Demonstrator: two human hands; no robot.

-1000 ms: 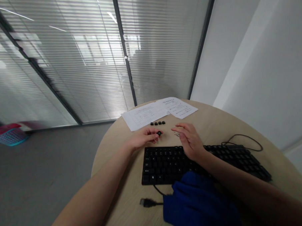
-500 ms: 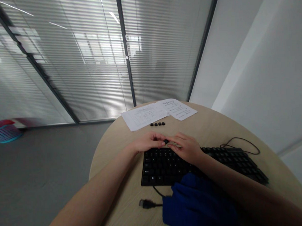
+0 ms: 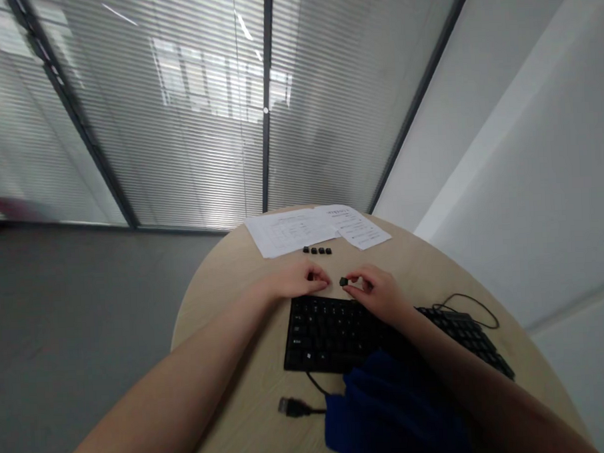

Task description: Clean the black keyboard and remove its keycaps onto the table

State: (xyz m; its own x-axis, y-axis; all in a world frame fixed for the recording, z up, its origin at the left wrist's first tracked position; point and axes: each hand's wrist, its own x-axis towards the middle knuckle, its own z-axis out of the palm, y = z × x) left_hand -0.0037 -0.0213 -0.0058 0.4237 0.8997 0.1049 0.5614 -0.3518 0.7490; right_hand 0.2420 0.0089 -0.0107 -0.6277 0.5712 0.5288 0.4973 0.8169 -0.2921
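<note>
A black keyboard (image 3: 331,332) lies on a round wooden table (image 3: 225,310) in front of me. My right hand (image 3: 377,293) is above the keyboard's far edge and pinches a small black keycap (image 3: 343,281) between thumb and fingertips. My left hand (image 3: 302,280) rests just left of it at the keyboard's far left corner, fingers curled loosely with nothing visible in them. A short row of several loose black keycaps (image 3: 317,250) sits further away on the table.
Two printed paper sheets (image 3: 292,230) lie at the table's far edge. A USB plug (image 3: 290,406) with its cable lies near me, beside a blue cloth (image 3: 395,409). The keyboard cable (image 3: 465,303) loops at the right. Glass walls with blinds stand behind.
The keycap has passed from my left fingers to my right hand. Both hands came together over the keyboard's far edge, then drew slightly apart. The view has shifted.
</note>
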